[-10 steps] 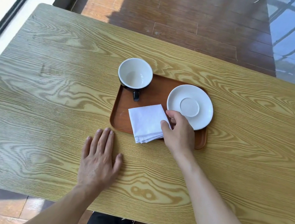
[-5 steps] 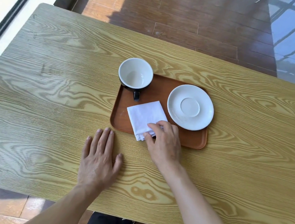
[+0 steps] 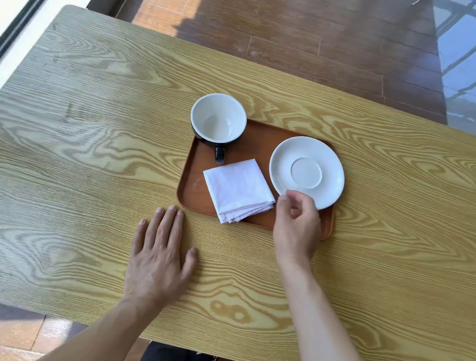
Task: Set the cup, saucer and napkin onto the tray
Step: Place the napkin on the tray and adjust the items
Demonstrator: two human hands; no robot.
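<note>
wooden table | tray: cup, napkin, saucer | left hand flat, spread | right hand loosely curled, empty

The counter is pale matt wood with bold grain; the tray smooth brown wood-look; cup and saucer glossy white ceramic, the cup's outside black; napkin soft white folded cloth or paper

Pale wood-grain table on reddish-brown plank floor (sunlit patches), window frame at left.
</note>
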